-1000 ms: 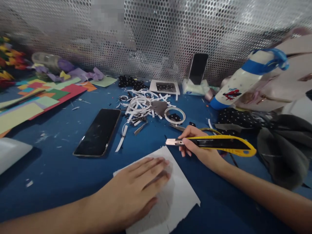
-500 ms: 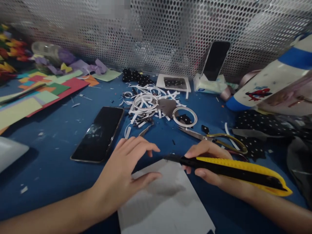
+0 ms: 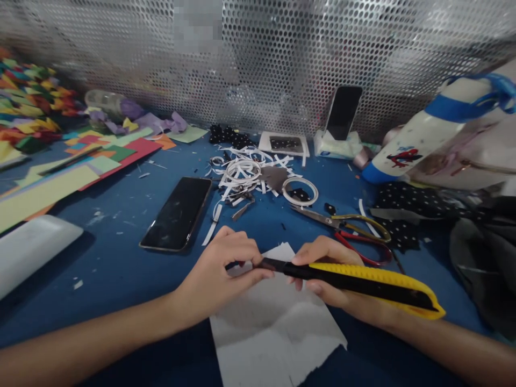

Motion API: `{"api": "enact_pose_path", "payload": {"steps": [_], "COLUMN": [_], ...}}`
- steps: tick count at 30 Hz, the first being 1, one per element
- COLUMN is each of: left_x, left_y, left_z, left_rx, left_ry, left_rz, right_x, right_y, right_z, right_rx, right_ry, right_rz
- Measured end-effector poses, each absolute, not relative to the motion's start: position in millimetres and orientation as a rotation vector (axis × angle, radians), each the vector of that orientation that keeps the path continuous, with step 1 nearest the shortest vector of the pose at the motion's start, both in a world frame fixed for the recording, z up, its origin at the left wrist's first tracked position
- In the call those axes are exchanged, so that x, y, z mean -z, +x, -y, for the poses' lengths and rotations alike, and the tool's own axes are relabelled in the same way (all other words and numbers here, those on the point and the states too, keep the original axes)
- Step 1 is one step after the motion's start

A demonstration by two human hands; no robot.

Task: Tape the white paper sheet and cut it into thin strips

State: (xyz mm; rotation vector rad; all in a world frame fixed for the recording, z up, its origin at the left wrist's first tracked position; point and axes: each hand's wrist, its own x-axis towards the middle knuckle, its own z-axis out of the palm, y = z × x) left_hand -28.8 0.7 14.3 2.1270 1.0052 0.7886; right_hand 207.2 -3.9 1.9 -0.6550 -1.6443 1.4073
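Observation:
My right hand (image 3: 326,269) is wrapped around a yellow and black utility knife (image 3: 371,279), its blade extended to the left. At the blade's tip, the thumb and bent fingers of my left hand (image 3: 234,269) are closed in a pinch. Exactly how they touch the blade is partly hidden. Below both hands lies a white sheet of paper (image 3: 274,328) with a torn lower right edge. Just beyond my right hand rest scissors (image 3: 342,223) with one yellow and one red handle.
A dark phone (image 3: 177,215) lies left of my hands. White paper strips (image 3: 242,174) and a white ring (image 3: 300,192) are behind. Coloured papers (image 3: 92,161) spread at left. A bottle (image 3: 427,129), black dotted fabric (image 3: 419,204) and a propped phone (image 3: 344,113) stand or lie right.
My left hand has closed from spread fingers into a pinch at the knife's blade tip. In the view, the knife and my right hand have shifted slightly left.

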Motion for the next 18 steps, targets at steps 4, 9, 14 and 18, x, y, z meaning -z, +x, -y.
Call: {"api": "enact_pose_path", "payload": {"steps": [4, 9, 14, 18], "left_x": [-14.4, -13.4, -11.4, -12.1], "left_y": [-34.0, -37.6, -36.7, -36.7], "left_z": [-3.8, -6.2, -6.0, -6.2], "left_rx": [-0.752, -0.733, -0.768, -0.792], "left_ry": [2.096, 2.066, 2.055, 2.041], "left_rz": [-0.95, -0.966, -0.959, -0.925], "right_x": [1.5, 4.5, 3.1, 3.9], "right_y": [209.2, 209.8, 208.2, 206.8], "right_z": [3.6, 1.7, 1.0, 0.5], "right_rx": [-1.416, -1.416, -1.419, -1.425], "right_ry": [-0.631, -0.625, -0.619, -0.597], "right_rz": [1.647, 1.641, 1.644, 1.629]}}
